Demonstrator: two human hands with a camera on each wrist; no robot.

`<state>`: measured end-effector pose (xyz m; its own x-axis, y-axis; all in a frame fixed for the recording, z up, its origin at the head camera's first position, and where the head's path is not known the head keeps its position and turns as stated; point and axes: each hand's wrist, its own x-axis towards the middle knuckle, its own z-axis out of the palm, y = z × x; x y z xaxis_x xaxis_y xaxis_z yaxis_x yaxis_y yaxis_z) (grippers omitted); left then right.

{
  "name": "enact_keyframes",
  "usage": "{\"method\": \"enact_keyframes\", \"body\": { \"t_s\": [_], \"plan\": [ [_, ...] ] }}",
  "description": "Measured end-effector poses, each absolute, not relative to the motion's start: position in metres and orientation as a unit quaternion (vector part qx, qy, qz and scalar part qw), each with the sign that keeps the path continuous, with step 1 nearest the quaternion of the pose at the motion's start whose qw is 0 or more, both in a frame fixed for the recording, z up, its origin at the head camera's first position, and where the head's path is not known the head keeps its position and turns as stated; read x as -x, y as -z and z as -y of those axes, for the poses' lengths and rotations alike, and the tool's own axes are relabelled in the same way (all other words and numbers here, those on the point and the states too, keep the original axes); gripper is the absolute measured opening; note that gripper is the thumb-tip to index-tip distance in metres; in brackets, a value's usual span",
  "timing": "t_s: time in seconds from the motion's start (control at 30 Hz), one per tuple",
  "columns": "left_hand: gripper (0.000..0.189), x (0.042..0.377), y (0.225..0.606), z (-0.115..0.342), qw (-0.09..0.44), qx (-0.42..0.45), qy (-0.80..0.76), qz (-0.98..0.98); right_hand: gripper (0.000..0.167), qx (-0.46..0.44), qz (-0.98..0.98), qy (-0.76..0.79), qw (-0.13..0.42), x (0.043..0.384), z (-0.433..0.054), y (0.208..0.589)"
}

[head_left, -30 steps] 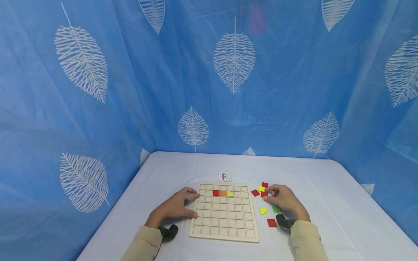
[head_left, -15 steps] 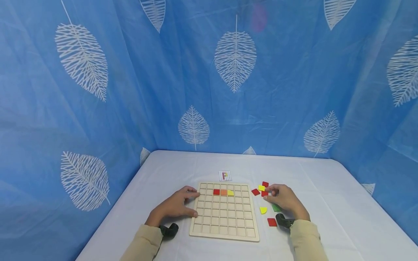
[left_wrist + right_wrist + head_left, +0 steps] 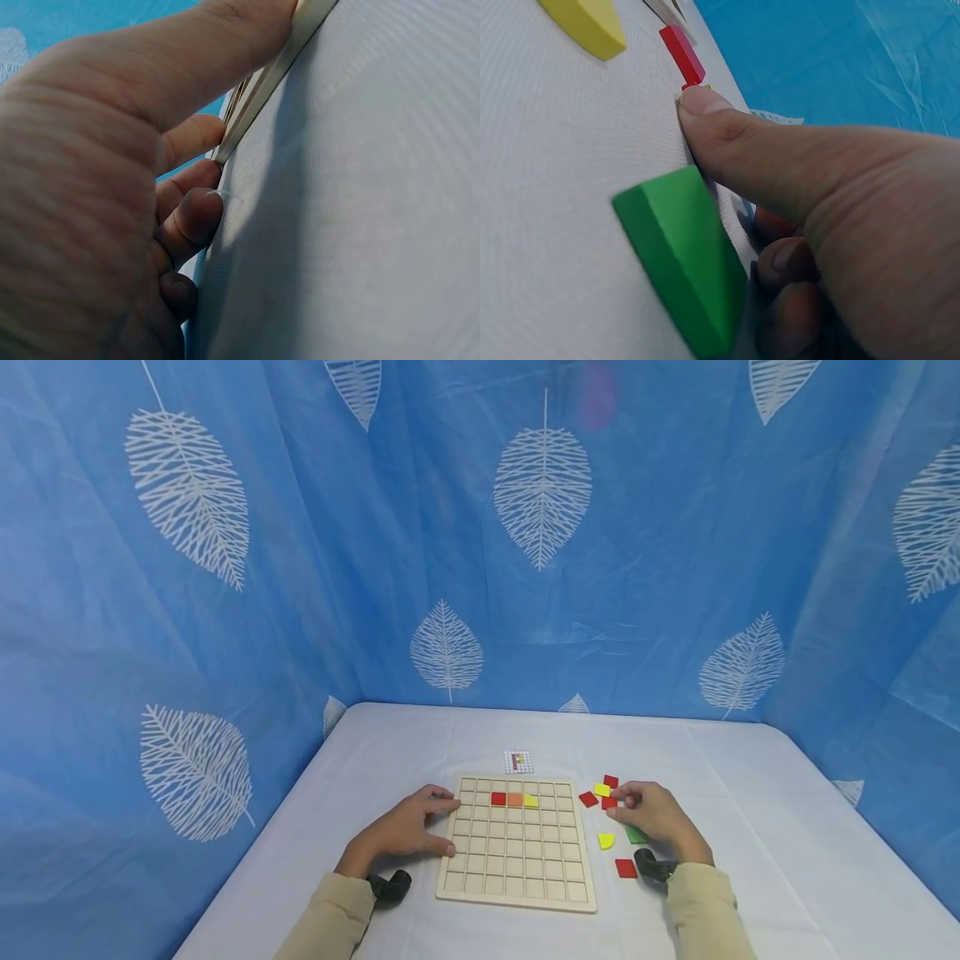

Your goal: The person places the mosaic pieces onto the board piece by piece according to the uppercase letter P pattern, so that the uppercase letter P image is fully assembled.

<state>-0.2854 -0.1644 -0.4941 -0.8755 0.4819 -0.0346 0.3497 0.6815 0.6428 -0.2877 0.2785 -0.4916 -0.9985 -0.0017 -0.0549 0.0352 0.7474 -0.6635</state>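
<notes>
My left hand [image 3: 411, 824] rests at the left edge of a pale wooden grid board [image 3: 517, 852], thumb and index finger spread along that edge. In the left wrist view the thumb [image 3: 247, 30] lies over the board's rim. A red tile [image 3: 498, 799], an orange tile [image 3: 515, 799] and a yellow tile [image 3: 531, 801] sit side by side in one row. My right hand [image 3: 656, 817] is over the loose tiles, thumb and index apart around the side of a red square tile [image 3: 609, 804]. A yellow square tile [image 3: 602, 790] lies just beyond it.
A small printed pattern card [image 3: 519, 762] lies behind the board. Around my right hand are more red tiles [image 3: 588, 799], a yellow quarter-round tile [image 3: 606, 841] and a green tile [image 3: 682, 247]. Nearer me lies another red square [image 3: 626, 868]. A blue leaf-patterned curtain [image 3: 645, 568] surrounds the white-covered table.
The head view has shifted slightly, so everything sits a little higher. Both hands and the tiles keep their places.
</notes>
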Motion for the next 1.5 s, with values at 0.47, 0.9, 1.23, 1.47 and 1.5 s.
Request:
{"method": "enact_keyframes", "body": {
  "t_s": [0.47,0.9,1.23,1.47,1.5],
  "plan": [
    [0.084,0.2855,0.4934,0.1633,0.104,-0.224,-0.332,-0.910,0.036,-0.001,-0.936,0.350,0.026,0.2871,-0.2783,0.4915],
    [0.084,0.2842,0.4928,0.1644,0.104,-0.225,-0.334,-0.909,0.037,0.006,-0.933,0.358,0.032,0.2885,-0.2804,0.4942],
    [0.084,0.2863,0.4935,0.1624,0.102,-0.222,-0.327,-0.913,0.038,0.014,-0.932,0.361,0.034,0.2881,-0.2823,0.4900],
    [0.084,0.2839,0.4916,0.1639,0.109,-0.223,-0.331,-0.910,0.037,-0.004,-0.923,0.382,0.049,0.2864,-0.2803,0.4891],
    [0.084,0.2839,0.4912,0.1641,0.107,-0.222,-0.329,-0.912,0.037,-0.005,-0.921,0.386,0.046,0.2864,-0.2797,0.4885]
  ]
}}
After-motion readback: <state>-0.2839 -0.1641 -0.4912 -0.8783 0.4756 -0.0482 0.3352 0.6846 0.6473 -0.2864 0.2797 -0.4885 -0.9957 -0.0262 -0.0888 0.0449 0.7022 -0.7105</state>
